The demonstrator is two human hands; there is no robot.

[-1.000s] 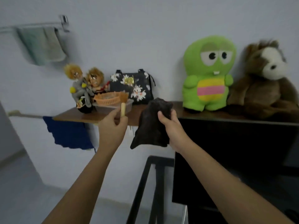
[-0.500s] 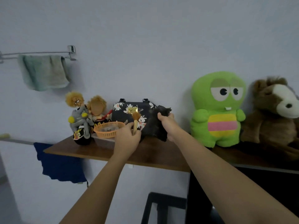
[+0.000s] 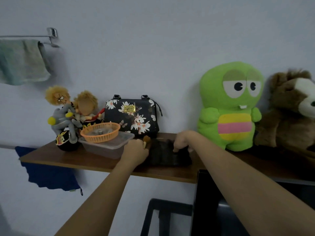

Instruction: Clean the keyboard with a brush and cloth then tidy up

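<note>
Frame centre, on wooden shelf [image 3: 76, 160]: dark cloth [image 3: 167, 158], crumpled, lying flat, upper edge pinched by right hand [image 3: 183, 142]. Just left of cloth: left hand [image 3: 136, 150], fingers curled round small brush [image 3: 146, 140], bristles up. Behind left hand: orange basket [image 3: 100, 132] atop clear plastic container [image 3: 109, 148]; floral handbag [image 3: 133, 116] against wall. Right of frame: 2 toys, green plush [image 3: 233, 106] and brown plush [image 3: 288, 116]. Upper left: towel [image 3: 20, 62] on rail [image 3: 25, 36].
</note>
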